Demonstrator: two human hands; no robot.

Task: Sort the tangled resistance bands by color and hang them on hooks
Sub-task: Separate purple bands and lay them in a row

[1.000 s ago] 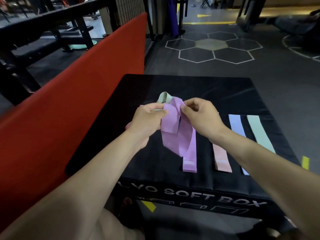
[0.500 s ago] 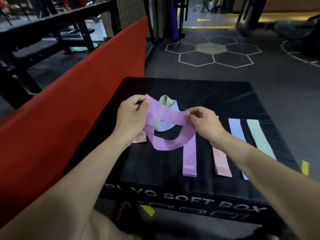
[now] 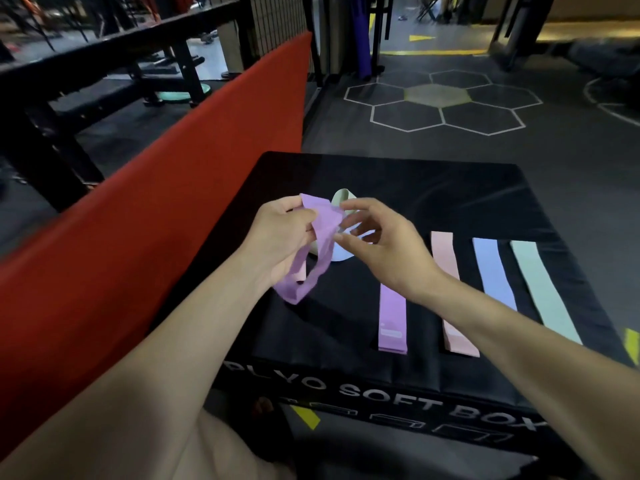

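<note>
The left hand (image 3: pixel 277 233) holds a purple band (image 3: pixel 318 244) above the black plyo box (image 3: pixel 433 188) that serves as worktop; thumb and fingers close on its upper part, and the loop hangs down to the box's near left. The right hand (image 3: pixel 384 247) is just beside the band with fingers spread and loosely bent. Whether its fingertips touch the band cannot be told, since the band's edge blurs there.

Behind both hands a small tangle of pale bands (image 3: pixel 343 202) lies mostly hidden; only a greenish curl and a pale bluish patch show. Four bands lie flat on the box in a row: purple (image 3: pixel 391 320), pink (image 3: pixel 450 271), blue (image 3: pixel 491 271) and mint (image 3: pixel 540 289), the forearm crossing over them. A red pad (image 3: pixel 156 209) runs along the left.
</note>
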